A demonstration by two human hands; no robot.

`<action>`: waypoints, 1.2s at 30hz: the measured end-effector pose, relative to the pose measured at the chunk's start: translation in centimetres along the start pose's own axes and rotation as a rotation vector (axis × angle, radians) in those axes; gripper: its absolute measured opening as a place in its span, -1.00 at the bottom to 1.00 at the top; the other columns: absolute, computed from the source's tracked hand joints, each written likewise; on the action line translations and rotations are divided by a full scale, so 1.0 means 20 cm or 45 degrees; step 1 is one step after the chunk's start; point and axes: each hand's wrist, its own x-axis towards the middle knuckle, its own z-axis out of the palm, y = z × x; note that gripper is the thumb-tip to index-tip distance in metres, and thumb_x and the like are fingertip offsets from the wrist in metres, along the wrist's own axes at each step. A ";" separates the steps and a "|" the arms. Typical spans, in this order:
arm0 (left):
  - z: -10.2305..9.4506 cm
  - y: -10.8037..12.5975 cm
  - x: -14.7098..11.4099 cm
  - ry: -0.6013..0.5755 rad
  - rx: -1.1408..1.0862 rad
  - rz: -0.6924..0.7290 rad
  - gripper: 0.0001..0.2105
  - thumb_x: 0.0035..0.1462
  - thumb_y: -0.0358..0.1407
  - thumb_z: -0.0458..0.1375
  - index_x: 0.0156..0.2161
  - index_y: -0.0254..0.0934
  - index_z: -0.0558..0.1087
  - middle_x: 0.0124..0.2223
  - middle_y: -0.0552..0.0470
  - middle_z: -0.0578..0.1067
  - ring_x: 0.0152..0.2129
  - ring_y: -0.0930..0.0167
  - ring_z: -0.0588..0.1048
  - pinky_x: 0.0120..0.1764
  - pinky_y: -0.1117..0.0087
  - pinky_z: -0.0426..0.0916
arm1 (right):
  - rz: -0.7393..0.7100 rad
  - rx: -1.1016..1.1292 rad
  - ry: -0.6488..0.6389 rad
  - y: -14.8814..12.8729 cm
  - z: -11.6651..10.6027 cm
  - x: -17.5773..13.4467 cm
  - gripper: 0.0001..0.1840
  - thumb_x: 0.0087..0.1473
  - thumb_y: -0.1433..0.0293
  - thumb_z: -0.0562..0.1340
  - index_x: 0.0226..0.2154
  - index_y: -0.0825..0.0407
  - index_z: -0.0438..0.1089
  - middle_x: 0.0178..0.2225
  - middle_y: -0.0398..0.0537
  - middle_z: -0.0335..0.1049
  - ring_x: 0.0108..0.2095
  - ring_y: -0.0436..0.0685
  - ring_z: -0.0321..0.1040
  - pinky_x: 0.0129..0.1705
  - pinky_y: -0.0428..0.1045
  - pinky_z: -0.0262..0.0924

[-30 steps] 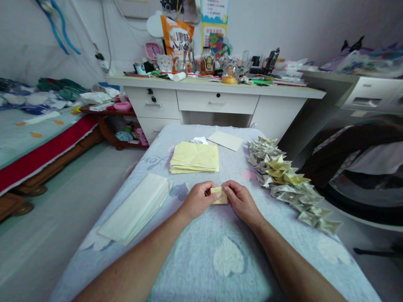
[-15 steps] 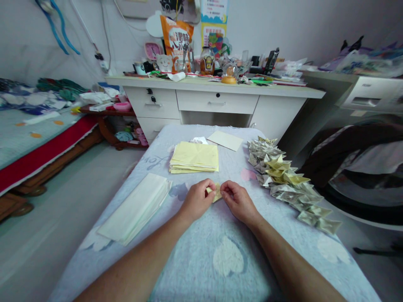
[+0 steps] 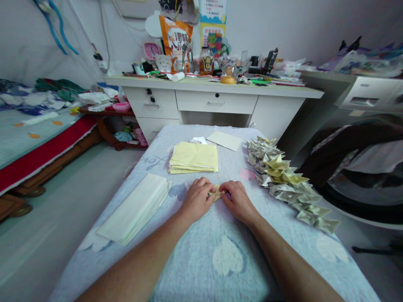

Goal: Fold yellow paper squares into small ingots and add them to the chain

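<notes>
A small folded piece of yellow paper (image 3: 216, 193) lies between my two hands, over the middle of the cloth-covered table. My left hand (image 3: 198, 196) is closed on its left side, fingers bent over the edge. From the right, my right hand (image 3: 236, 199) pinches the other side between thumb and fingers. The hands cover much of the paper, so its exact shape is hard to make out. Just beyond them is a stack of yellow paper sheets (image 3: 193, 157). A sheaf of long pale folded paper (image 3: 135, 207) lies to the left of my left hand.
Rows of folded paper pieces (image 3: 283, 178) run along the table's right side. A pale card (image 3: 224, 140) and crumpled white paper (image 3: 198, 140) lie at the far end. Beyond stands a white desk (image 3: 217, 100) crowded with items. A washing machine (image 3: 371, 96) is at right, a bed (image 3: 40, 142) at left.
My left hand's fingers have spread forward over the paper's left edge and flattened somewhat. Both hands keep the paper in nearly the same place, lower against the table.
</notes>
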 end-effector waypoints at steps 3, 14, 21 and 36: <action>-0.01 -0.01 0.00 -0.075 0.014 0.045 -0.84 0.02 -0.47 0.08 -0.28 -0.23 0.42 -0.23 0.02 0.39 -0.21 0.34 0.35 -0.12 0.30 0.25 | -0.030 -0.044 -0.019 0.00 0.00 -0.01 -0.79 -0.04 0.51 0.20 -0.27 -0.01 0.39 -0.24 -0.03 0.31 -0.19 0.15 0.15 -0.13 0.03 0.01; -0.05 -0.02 0.01 -0.165 -0.011 0.106 -0.73 -0.09 -0.47 0.13 -0.21 -0.21 0.43 -0.18 0.01 0.41 -0.18 0.31 0.35 -0.08 0.29 0.26 | -0.053 -0.030 -0.074 -0.01 -0.02 0.00 -0.78 0.02 0.48 0.23 -0.22 -0.03 0.41 -0.20 -0.04 0.33 -0.16 0.14 0.16 -0.13 0.03 -0.01; -0.05 -0.04 0.02 -0.152 -0.067 0.091 -0.86 0.03 -0.45 0.11 -0.29 -0.23 0.46 -0.27 0.01 0.42 -0.23 0.34 0.39 -0.15 0.34 0.27 | -0.065 0.000 -0.059 0.01 -0.02 0.00 -0.89 0.08 0.44 0.20 -0.29 -0.02 0.42 -0.24 -0.05 0.35 -0.18 0.13 0.19 -0.15 0.02 0.00; -0.04 -0.06 0.03 -0.102 -0.090 -0.007 -0.90 0.04 -0.46 0.10 -0.40 -0.28 0.44 -0.31 0.02 0.42 -0.30 0.39 0.41 -0.23 0.40 0.27 | 0.010 -0.006 -0.021 0.01 -0.01 0.01 -0.92 0.05 0.50 0.20 -0.40 0.03 0.39 -0.30 -0.06 0.34 -0.23 0.11 0.18 -0.17 -0.01 0.00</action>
